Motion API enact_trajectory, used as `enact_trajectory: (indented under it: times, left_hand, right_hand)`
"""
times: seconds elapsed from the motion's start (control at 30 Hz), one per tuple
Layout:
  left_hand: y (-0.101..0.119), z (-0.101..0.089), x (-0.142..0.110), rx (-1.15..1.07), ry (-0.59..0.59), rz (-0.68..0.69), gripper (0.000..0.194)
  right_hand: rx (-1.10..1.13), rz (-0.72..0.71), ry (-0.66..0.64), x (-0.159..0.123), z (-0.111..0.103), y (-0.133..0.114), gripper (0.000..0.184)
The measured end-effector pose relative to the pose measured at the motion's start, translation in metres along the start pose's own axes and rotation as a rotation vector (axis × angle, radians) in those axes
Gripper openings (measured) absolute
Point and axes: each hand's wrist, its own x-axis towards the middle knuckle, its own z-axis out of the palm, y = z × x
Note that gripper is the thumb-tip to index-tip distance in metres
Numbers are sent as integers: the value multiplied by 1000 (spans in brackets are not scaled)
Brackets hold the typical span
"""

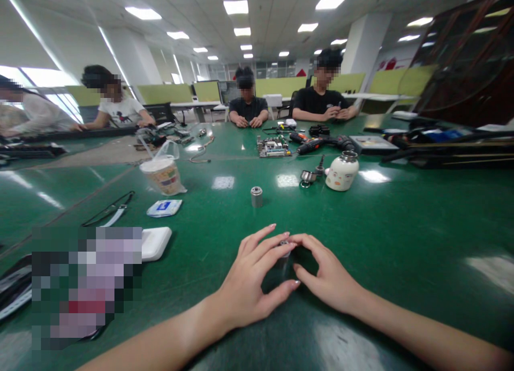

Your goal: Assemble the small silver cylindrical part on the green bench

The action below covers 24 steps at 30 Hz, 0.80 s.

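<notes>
A small silver metal cylinder [285,248] stands on the green table in front of me, partly hidden by my fingers. My left hand [255,277] reaches around its left side with fingers stretched and spread, fingertips over or against it and thumb apart. From the right, my right hand [331,280] curves toward it; its index fingertip is at the cylinder's top edge and its thumb stays separate. Whether either hand grips it firmly is hidden. A second similar metal cylinder [256,197] stands upright farther ahead, touched by neither hand.
To the left lie a tissue pack [164,207], a white box-shaped device [156,243] and a bagged drink cup [163,174]. Ahead right are a cream bottle [342,172], its metal lid [308,178], a circuit board [274,147] and a power drill [311,146]. Several people sit across the table.
</notes>
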Motion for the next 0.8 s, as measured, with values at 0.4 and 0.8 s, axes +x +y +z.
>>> enact_trajectory:
  times: [0.4, 0.8]
  left_hand:
    - [1, 0, -1, 72, -19, -28, 49]
    - [-5, 6, -2, 205, 23, -254, 61]
  right_hand:
    - [170, 105, 103, 3, 0, -1, 11]
    - [154, 112, 57, 4, 0, -3, 9]
